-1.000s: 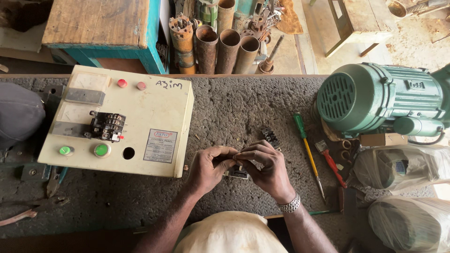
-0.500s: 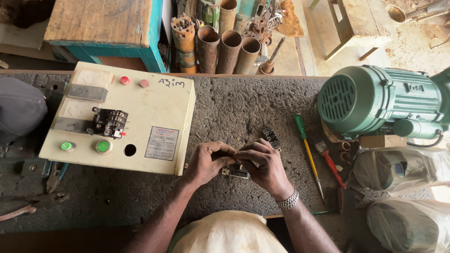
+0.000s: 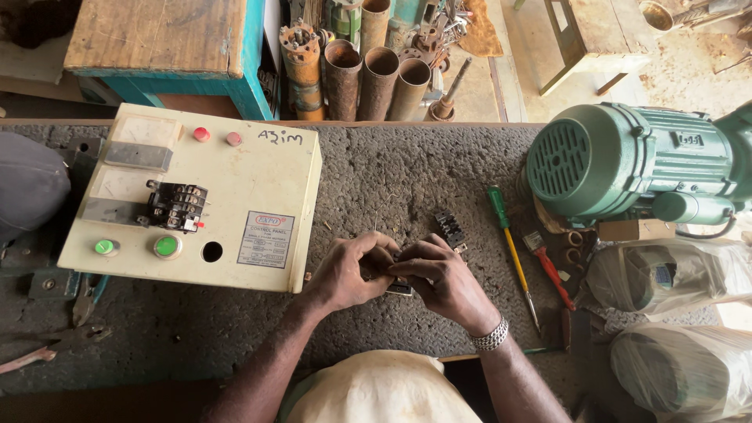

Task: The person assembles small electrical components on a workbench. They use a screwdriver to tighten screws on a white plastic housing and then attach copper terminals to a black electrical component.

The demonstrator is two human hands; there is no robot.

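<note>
Both my hands meet over the grey workbench point(image 3: 392, 180), close to its near edge. My left hand point(image 3: 348, 270) and my right hand point(image 3: 442, 278) together grip a small dark electrical part point(image 3: 398, 286), mostly hidden by my fingers. A metal bracelet circles my right wrist. Just beyond my right hand lies a small black terminal block point(image 3: 450, 228). Left of my hands sits a cream control box point(image 3: 196, 200) with a black contactor point(image 3: 177, 207) resting on its lid, plus green and red buttons.
A green electric motor point(image 3: 627, 160) stands at the right. A green-handled screwdriver point(image 3: 507, 243) and a red-handled one point(image 3: 550, 266) lie beside it. Plastic-wrapped bundles point(image 3: 674, 274) fill the right corner. Rusty pipes point(image 3: 368, 74) and a wooden table point(image 3: 157, 39) stand behind the bench. Pliers point(image 3: 86, 294) lie at left.
My hands have closed tighter around the small part and shifted slightly; the view has tipped a little. Nothing else on the bench has moved.
</note>
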